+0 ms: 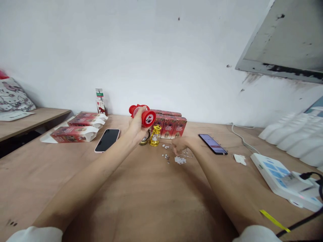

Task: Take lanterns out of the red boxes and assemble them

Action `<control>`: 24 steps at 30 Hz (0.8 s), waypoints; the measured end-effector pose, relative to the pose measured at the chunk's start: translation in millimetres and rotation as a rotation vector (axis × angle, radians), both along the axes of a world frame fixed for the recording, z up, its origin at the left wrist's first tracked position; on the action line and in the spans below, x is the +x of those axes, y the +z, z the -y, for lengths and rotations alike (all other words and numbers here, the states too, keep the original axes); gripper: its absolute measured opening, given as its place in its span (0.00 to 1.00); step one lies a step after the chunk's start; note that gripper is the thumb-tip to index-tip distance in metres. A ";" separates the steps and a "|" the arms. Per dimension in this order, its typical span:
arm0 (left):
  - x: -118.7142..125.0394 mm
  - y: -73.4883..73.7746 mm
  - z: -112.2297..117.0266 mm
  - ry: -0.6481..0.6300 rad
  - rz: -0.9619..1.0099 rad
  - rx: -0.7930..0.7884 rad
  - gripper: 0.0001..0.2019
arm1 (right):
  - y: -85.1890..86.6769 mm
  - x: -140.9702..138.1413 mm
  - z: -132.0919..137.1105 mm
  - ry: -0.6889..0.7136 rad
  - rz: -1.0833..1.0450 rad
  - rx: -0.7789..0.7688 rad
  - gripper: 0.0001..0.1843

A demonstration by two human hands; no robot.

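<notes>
My left hand (138,125) is closed around a small red lantern (148,118), raised above the table and tipped so that its base, with an opening in it, faces me. Below stands a gold lantern (154,135), with a darker one (144,139) partly hidden behind my hand. My right hand (179,145) reaches down to the tabletop with fingers bent, over thin metal wire pieces (187,154); whether it pinches one is hidden. Close by lie small round button-like pieces (166,156) and a cluster of white tabs (180,160).
Red boxes (169,127) stand behind the lanterns; opened ones (72,133) lie at left. A phone (107,140) rests left, another (213,144) right. A power strip (280,178), cables and white foam-like stacks (297,137) occupy the right side. A wall (141,60) closes the back.
</notes>
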State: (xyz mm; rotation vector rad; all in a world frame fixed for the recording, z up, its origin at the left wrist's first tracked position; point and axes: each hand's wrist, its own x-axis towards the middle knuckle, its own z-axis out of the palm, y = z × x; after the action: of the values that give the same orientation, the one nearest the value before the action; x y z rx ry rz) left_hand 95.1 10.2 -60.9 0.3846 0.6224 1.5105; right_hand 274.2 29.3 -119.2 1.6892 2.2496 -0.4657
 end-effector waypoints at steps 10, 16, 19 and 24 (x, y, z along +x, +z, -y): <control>3.1 -3.1 0.6 -0.013 0.038 0.043 0.06 | 41.3 -14.3 32.7 0.170 -0.590 0.680 0.06; 6.7 -2.7 6.4 -0.105 0.098 0.078 0.03 | 46.9 -45.8 57.3 0.202 -0.966 1.185 0.06; 9.6 -2.7 13.5 -0.150 0.107 0.085 0.04 | 40.0 -53.7 56.0 0.251 -0.944 1.272 0.07; 12.6 -2.5 20.1 -0.207 0.096 0.037 0.05 | 28.2 -57.3 47.3 0.241 -0.864 1.334 0.09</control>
State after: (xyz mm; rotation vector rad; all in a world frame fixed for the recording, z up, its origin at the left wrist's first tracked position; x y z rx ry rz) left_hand 107.8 -9.9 -63.5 0.3902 0.4652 1.3351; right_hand 216.9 -18.0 -90.9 1.7502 3.8268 0.7225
